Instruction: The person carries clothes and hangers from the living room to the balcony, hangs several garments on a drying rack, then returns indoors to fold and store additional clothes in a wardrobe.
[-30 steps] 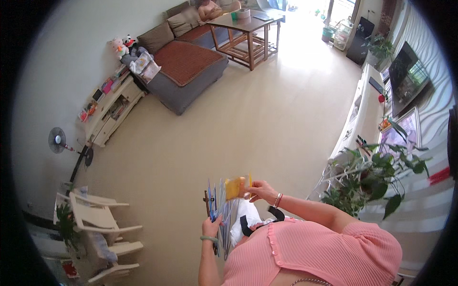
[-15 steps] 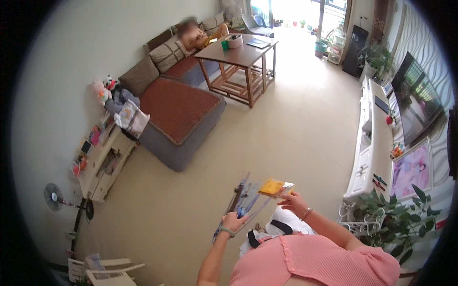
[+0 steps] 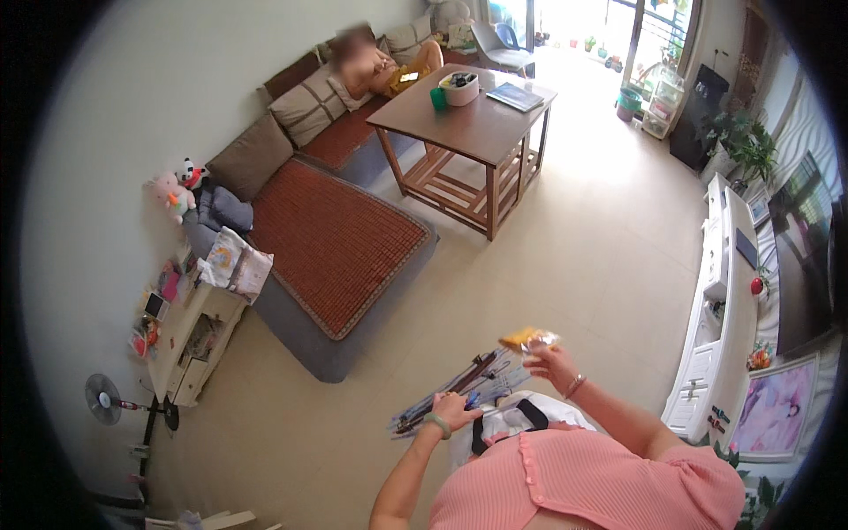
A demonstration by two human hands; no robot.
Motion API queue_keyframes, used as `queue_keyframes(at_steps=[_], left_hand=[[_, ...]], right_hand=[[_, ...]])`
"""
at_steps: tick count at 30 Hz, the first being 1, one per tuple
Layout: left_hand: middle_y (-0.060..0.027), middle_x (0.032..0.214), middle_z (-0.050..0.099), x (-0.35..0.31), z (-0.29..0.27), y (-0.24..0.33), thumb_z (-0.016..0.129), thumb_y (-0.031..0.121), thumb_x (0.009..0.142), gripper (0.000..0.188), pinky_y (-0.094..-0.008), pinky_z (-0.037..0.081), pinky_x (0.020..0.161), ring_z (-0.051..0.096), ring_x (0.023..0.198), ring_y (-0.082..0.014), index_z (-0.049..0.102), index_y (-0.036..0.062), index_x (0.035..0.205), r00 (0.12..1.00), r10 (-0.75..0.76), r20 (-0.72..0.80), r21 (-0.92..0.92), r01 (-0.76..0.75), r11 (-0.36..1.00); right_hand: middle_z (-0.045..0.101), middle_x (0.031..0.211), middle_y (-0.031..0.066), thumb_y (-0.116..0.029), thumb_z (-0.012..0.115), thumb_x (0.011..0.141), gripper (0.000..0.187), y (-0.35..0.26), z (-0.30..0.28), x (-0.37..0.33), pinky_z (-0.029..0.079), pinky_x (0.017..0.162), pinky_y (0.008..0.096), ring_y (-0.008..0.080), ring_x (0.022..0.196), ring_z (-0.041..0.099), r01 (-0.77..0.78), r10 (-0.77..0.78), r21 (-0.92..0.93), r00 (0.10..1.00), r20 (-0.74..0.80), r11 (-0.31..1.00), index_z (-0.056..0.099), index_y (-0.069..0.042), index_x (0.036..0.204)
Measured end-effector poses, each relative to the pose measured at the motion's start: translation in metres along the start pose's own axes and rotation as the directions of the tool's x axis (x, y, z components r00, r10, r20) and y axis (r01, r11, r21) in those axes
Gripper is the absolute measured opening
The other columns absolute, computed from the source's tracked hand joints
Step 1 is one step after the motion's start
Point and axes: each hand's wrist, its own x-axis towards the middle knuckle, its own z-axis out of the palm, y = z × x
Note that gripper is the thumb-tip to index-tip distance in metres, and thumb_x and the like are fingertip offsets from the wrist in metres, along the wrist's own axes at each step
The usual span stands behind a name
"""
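My left hand (image 3: 452, 410) is closed around a bundle of thin pale-blue and dark-brown clothes hangers (image 3: 481, 374), held at a slant in front of my body. The hangers are bunched together and partly blurred, so their single shapes do not show well. To the right and slightly higher, my right hand (image 3: 552, 366) grips a yellow packet with clear plastic (image 3: 524, 337) by its near end. The packet is apart from the hangers. Below both hands, a white cloth item with black bands (image 3: 565, 409) lies against my front, partly hidden.
A grey sofa with a brown mat (image 3: 331, 247) stands ahead on the left, with a person (image 3: 371, 71) lying back at its far end. Beyond the open floor is a wooden table (image 3: 468, 124). A white TV cabinet (image 3: 738, 291) runs along the right; a fan (image 3: 104, 397) stands left.
The hangers have tipped from steep to flatter, leaning right. My right hand and the packet have shifted slightly right. The sofa and table appear nearer and lower in view.
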Motion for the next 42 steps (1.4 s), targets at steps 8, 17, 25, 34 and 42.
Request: queue_keyframes(at_steps=[8,17,25,34,42], left_hand=[[-0.0177,0.092,0.067,0.163,-0.104,-0.029,0.061,0.056,0.081,0.056,-0.0419,0.033,0.092,0.06,0.098,-0.0309,0.068,0.001,0.089,0.995,0.099,-0.032,-0.062,-0.1,0.993],[-0.0191,0.092,0.067,0.391,-0.241,-0.084,0.061,0.056,0.079,0.057,-0.0432,0.035,0.093,0.062,0.095,-0.0326,0.068,0.0014,0.091,0.987,0.121,0.105,-0.178,-0.101,0.979],[-0.0204,0.091,0.066,0.492,-0.33,-0.116,0.061,0.047,0.079,0.048,-0.0432,0.029,0.097,0.059,0.097,-0.0301,0.069,0.0008,0.087,0.975,0.212,0.06,-0.239,-0.193,0.952],[-0.0236,0.087,0.065,0.536,-0.343,-0.064,0.058,0.053,0.082,0.054,-0.0427,0.032,0.093,0.061,0.092,-0.0328,0.069,0.0005,0.087,0.855,0.315,0.412,-0.223,-0.241,0.945],[-0.0181,0.102,0.066,0.602,-0.295,0.1,0.057,0.06,0.081,0.059,-0.0462,0.037,0.092,0.053,0.114,-0.028,0.071,0.0045,0.094,0.735,0.356,0.577,-0.034,-0.414,0.91]], right_hand=[[0.064,0.105,0.0121,-0.016,0.059,0.091,0.033,-0.132,0.1,0.188,0.058,0.063,0.0288,0.0232,0.087,0.07,0.023,-0.019,-0.049,0.996,0.082,0.999,0.052,0.002,0.118],[0.065,0.104,0.0085,-0.018,0.062,0.09,0.032,-0.267,0.212,0.471,0.058,0.065,0.032,0.0229,0.089,0.069,0.004,0.004,-0.135,0.998,0.062,0.991,0.054,-0.004,0.117],[0.064,0.105,0.0069,-0.021,0.063,0.09,0.035,-0.42,0.333,0.753,0.057,0.067,0.0367,0.0225,0.088,0.067,0.289,-0.298,0.08,0.944,0.143,0.954,0.053,-0.006,0.119],[0.068,0.094,0.0019,-0.04,0.059,0.094,0.035,-0.389,0.223,0.64,0.054,0.066,0.0272,0.0115,0.078,0.064,0.11,0.05,-0.351,0.909,0.415,0.93,0.064,-0.008,0.105],[0.071,0.088,0.0076,-0.015,0.058,0.095,0.018,-0.406,-0.003,0.435,0.054,0.071,0.0267,0.0129,0.08,0.067,0.215,-0.161,-0.459,0.975,0.154,0.862,0.066,0.001,0.102]])
